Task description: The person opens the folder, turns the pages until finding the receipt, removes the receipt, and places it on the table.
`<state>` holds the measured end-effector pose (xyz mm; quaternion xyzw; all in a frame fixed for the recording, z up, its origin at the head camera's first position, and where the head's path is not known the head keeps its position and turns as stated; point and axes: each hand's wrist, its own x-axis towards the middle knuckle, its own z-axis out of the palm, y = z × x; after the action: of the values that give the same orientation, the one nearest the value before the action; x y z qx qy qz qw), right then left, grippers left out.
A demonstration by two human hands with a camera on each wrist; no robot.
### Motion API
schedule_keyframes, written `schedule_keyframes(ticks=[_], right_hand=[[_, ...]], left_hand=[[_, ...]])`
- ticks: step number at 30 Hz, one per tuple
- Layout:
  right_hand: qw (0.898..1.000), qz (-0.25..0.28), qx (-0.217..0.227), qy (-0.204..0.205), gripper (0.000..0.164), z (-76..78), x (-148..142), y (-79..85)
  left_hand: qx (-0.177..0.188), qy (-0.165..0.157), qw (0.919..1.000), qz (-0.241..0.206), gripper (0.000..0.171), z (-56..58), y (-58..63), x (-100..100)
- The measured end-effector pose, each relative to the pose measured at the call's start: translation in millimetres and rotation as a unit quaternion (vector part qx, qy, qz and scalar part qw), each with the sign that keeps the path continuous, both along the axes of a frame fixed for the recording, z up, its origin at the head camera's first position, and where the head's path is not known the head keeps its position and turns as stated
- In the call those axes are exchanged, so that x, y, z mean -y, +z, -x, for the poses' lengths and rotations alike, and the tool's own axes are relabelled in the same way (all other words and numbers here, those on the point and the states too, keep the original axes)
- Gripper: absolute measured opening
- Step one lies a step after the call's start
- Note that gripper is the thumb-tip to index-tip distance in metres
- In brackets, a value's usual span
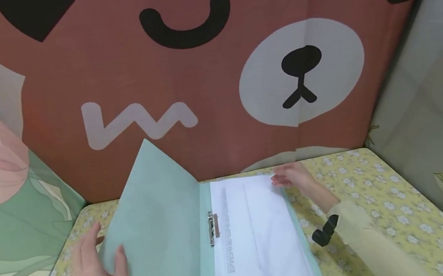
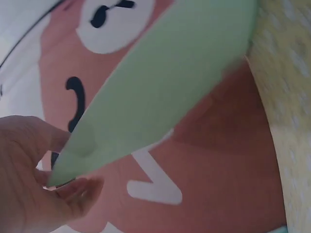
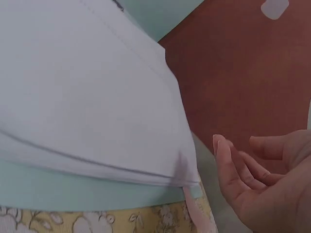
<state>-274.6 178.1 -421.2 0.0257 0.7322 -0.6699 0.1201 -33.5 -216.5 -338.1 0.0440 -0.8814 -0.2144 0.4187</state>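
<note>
Reddish-brown fabric printed with a bear's face point(image 1: 211, 72) hangs upright behind your table, which is spread with a yellow floral cloth point(image 1: 362, 188). On it, in front of you, the pale green folder point(image 1: 157, 228) lies open, its cover tilted up at the left. White sheets point(image 1: 271, 230) lie on its right side. Your left hand point(image 1: 95, 271) holds the cover's outer edge between thumb and fingers. Your right hand point(image 1: 296, 179), fingers loosely bent and grasping nothing, is just beside the sheets' far right corner. A metal clip point(image 1: 211, 229) sits near the fold.
</note>
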Motion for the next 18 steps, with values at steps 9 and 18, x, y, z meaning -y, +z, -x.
schedule_keyframes(ticks=[9,18], right_hand=[[0.996,-0.070,-0.048,-0.027,0.036,-3.3,-8.6,-10.8],[0.968,-0.197,-0.155,0.020,0.038,-0.7,-10.6,-27.7]], left_hand=[[0.077,-0.077,0.9709,0.213,0.045,14.0,-29.8,27.0],[0.378,-0.144,0.8869,0.223,0.042,41.8,-55.2,10.4]])
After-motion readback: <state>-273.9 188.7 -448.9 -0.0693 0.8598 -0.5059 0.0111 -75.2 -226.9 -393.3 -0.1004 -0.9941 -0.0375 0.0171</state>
